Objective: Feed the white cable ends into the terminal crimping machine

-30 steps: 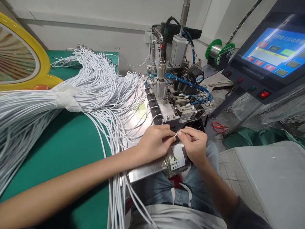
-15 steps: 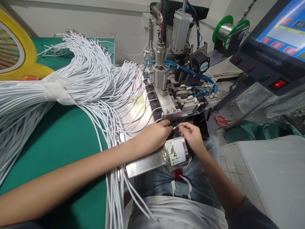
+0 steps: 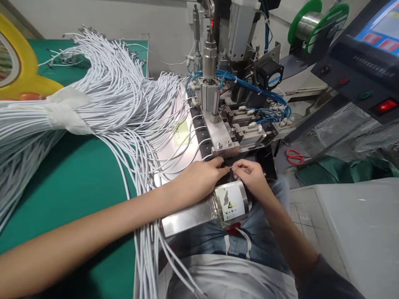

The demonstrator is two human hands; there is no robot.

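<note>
Just below the front of the machine (image 3: 222,139), my left hand (image 3: 199,178) is closed in a pinch on the end of a white cable, most of it hidden by my fingers. Facing it, my right hand (image 3: 252,176) pinches the thin wires (image 3: 231,167) at that cable's tip, and the fingertips of both hands nearly meet. Under them sits a metal cylinder with a white label (image 3: 232,201). More white cables (image 3: 124,104) fan out from a taped bundle at the left, and several run into black slots (image 3: 204,136) along the machine's side.
A green mat (image 3: 102,178) covers the table at the left, with a yellow racket-shaped object (image 3: 34,79) at its far edge. A solder wire spool (image 3: 311,25) and a control panel (image 3: 358,77) stand at the right. Red-handled scissors (image 3: 295,157) lie beyond my right hand.
My right hand has moved slightly left, closer to my left fingertips, so less of the cable tip shows. The head view has shifted a little; the left hand keeps its place at the machine.
</note>
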